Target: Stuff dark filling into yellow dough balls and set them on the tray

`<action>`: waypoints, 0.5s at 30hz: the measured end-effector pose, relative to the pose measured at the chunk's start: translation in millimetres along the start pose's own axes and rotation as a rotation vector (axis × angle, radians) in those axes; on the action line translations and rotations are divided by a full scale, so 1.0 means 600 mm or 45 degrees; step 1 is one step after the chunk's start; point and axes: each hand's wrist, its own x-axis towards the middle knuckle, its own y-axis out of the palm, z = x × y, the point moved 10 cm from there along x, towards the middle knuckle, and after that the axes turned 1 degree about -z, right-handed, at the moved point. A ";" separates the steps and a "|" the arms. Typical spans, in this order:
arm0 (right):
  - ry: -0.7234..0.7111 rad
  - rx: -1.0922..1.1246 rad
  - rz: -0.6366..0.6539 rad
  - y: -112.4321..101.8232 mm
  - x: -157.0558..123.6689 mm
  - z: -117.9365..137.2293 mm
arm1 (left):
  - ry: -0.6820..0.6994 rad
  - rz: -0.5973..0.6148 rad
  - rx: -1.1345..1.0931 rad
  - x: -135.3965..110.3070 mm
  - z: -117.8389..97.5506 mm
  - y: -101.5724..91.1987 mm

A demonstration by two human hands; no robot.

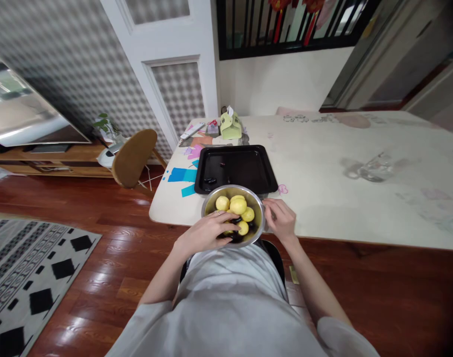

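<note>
A steel bowl (211, 199) stands at the near edge of the table, holding several yellow round fruits (238, 205) and some dark pieces under them. My left hand (207, 232) reaches into the bowl from the near side, its fingers curled over the dark pieces and a yellow fruit; what it grips is hidden. My right hand (282, 219) rests against the bowl's right rim, fingers bent and pressed to the metal. Just behind the bowl lies a black baking tray (256, 171) with a few small dark bits in it.
A pale table (341, 198) stretches right, with a clear glass jug (375, 168) lying on it. Blue and pink paper pieces (181, 176), a green box (230, 126) and a remote sit at its far left corner. A wooden chair (131, 158) stands left.
</note>
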 end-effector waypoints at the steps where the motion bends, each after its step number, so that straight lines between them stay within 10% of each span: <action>1: 0.001 -0.004 0.000 0.000 0.000 0.000 | -0.002 -0.006 -0.009 0.000 0.000 0.000; 15: 0.003 -0.030 -0.001 0.000 0.001 0.001 | -0.176 -0.051 -0.085 0.001 -0.002 0.004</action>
